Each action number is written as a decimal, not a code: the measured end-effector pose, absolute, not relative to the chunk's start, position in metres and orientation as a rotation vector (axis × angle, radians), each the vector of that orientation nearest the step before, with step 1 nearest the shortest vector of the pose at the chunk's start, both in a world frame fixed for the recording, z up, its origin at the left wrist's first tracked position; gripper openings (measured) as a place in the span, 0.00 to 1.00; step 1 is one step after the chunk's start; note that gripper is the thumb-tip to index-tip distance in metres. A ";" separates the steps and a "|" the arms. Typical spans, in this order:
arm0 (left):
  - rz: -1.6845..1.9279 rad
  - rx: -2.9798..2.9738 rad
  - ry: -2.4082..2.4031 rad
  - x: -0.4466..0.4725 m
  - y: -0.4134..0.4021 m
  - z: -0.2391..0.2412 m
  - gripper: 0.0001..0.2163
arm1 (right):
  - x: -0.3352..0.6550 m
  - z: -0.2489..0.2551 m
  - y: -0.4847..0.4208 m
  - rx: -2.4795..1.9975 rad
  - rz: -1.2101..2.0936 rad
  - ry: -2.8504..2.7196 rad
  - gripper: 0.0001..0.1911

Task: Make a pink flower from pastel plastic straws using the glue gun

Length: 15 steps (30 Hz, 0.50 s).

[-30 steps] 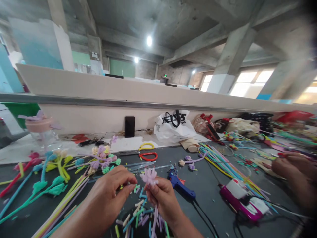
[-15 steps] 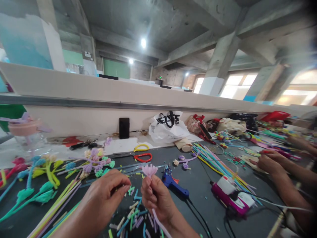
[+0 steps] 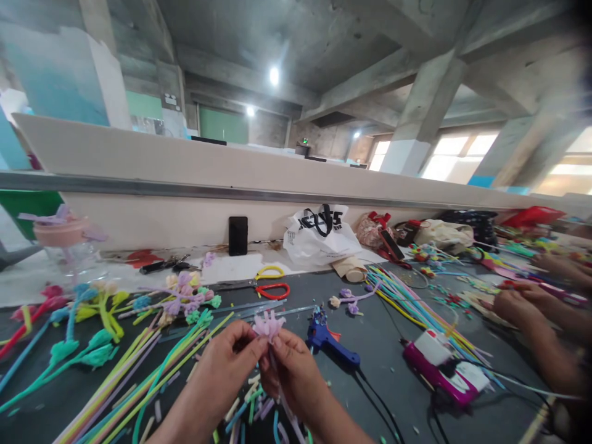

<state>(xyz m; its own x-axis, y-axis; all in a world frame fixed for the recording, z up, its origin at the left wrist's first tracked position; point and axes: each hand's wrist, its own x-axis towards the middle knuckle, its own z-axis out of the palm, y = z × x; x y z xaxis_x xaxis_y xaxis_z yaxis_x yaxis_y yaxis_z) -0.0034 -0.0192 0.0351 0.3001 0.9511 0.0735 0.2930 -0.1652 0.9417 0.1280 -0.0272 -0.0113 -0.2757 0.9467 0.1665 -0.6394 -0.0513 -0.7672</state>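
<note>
A pale pink-lilac pipe-cleaner flower is held upright between my two hands, its stem running down below them. My right hand is closed around the stem just under the petals. The thumb and fingers of my left hand pinch the flower's left side at its base. Beneath both hands lie many short cut pieces of pipe cleaner. A blue glue gun rests on the table to the right of my hands. Beyond them lie scissors with one yellow and one red handle loop.
Long pipe cleaners lie at left, near finished flowers; another bundle lies at right. A purple power strip with cords sits front right. A phone leans on the partition beside a white bag. A co-worker's hands are far right.
My left hand has moved right and now pinches the flower, where before it was apart from it. My right hand keeps its hold on the stem. The view has shifted slightly left.
</note>
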 end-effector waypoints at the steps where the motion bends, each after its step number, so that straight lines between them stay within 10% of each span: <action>1: 0.903 1.661 1.148 -0.004 -0.019 0.035 0.12 | 0.128 -0.012 -0.027 -0.476 1.631 -0.914 0.14; 15: 0.918 1.639 1.171 -0.002 -0.005 0.011 0.09 | 0.131 -0.019 -0.024 -0.809 1.418 -1.129 0.21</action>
<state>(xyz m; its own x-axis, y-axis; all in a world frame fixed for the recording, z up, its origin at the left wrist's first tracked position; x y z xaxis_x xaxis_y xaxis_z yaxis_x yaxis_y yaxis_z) -0.0017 -0.0055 0.0112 0.2775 0.9583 0.0678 0.2947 -0.1520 0.9434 0.1311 -0.0238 -0.0189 -0.1699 0.9790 0.1123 -0.3289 0.0511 -0.9430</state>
